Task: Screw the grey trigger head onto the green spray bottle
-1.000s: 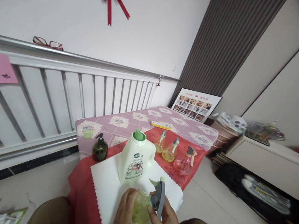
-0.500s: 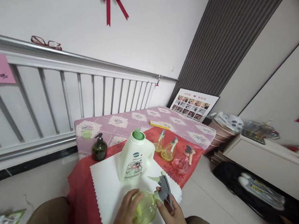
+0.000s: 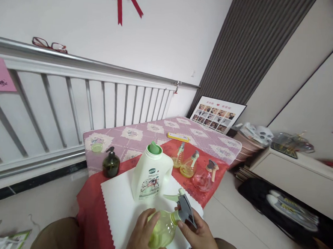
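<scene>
A clear yellow-green spray bottle [image 3: 164, 229] is tilted over the front of the white mat [image 3: 119, 208], its neck toward the right. My left hand [image 3: 145, 237] is wrapped round its round body. Fingers of my right hand [image 3: 197, 233] close on the grey spray head [image 3: 185, 208] at the neck, the pale green trigger pointing left. Just behind stands a large pale detergent jug [image 3: 146, 176] with a green spout insert in its uncapped mouth. Whether the spray head is fully seated on the bottle I cannot tell.
Left of the mat is a dark green pump bottle [image 3: 111, 164], near a pale green cap [image 3: 96, 147]. To the right stand a pink spray bottle [image 3: 204, 179] and two yellowish spray bottles [image 3: 188, 168]. A yellow case [image 3: 178, 137] lies behind on the patterned tablecloth [image 3: 155, 128].
The spray bottle and my right hand have shifted very slightly to the right, with both hands keeping their hold. The camera view has moved a little.
</scene>
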Motion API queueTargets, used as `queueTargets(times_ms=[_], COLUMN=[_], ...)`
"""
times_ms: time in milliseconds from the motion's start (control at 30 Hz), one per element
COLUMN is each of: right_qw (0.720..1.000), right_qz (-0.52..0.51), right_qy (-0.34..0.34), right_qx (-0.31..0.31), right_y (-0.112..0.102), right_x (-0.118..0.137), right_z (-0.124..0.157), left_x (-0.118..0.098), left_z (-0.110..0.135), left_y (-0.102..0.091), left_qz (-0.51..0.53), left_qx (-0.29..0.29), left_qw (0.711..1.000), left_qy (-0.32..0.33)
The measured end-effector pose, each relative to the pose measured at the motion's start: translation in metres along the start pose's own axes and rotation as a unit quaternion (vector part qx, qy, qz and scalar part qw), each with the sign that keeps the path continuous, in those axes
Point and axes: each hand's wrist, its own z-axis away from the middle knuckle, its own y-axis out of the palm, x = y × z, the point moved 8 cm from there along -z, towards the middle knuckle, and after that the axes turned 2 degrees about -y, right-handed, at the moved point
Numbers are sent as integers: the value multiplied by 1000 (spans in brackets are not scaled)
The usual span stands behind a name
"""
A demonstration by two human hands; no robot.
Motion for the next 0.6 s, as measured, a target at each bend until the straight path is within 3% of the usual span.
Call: queueTargets(times_ms=[100, 300, 500, 600], right_qw=[998, 989, 985, 985], right_qz=[42, 88, 102, 111], right_qy=[-29, -49, -51, -54], right_qx=[39, 104, 127, 119], right_y=[1, 6, 10, 11], right_x=[2, 13, 19, 18], right_z=[-4, -10, -13, -16], left_x=[-1, -4, 4, 8], left_z=[0, 4, 3, 4], left_y=[0, -3, 3, 4], left_qz=[0, 5, 10, 10], left_qx=[-5, -73, -16, -27], left_qw=[1000, 997, 1000, 999], left_qy=[2, -13, -6, -15])
